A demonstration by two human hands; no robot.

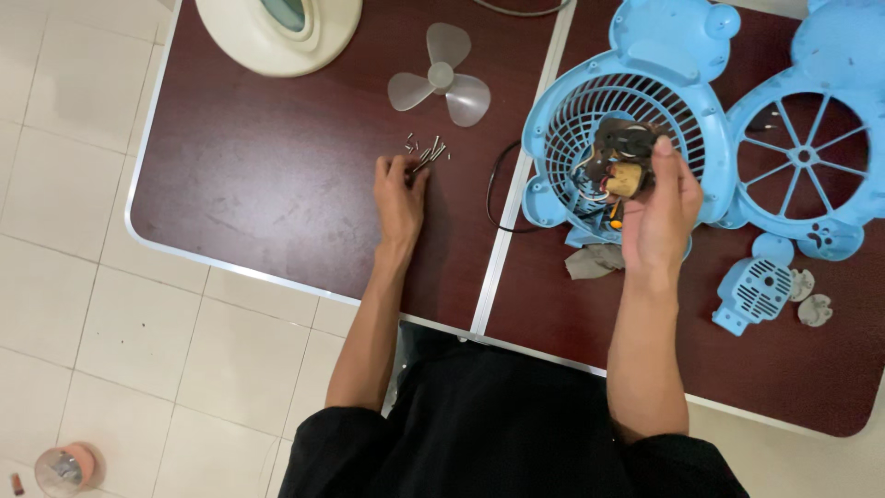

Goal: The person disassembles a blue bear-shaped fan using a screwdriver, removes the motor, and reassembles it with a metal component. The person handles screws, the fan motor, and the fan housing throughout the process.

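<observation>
Hands work over a dark brown tabletop (277,203) with a pale metal rim. The left hand (400,192), at the centre of the frame, lies flat with its fingers (406,169) narrowed around one small silver screw at the edge of a loose heap of small silver screws (427,148). The right hand (659,214), right of centre, holds a small dark fan motor with a copper coil (623,161), fingers wrapped about it, right over the round light-blue plastic fan grille housing with ear shapes (636,92). Thin coloured wires trail from the motor into the grille, and a black cable (498,189) loops out at its left. A clear three-blade plastic propeller (441,78) lies above the screws. At the far right lies a second light-blue spoked grille (811,148), with a small blue vented cover (758,293) below it. A cream round base (277,32) sits at the upper left.
</observation>
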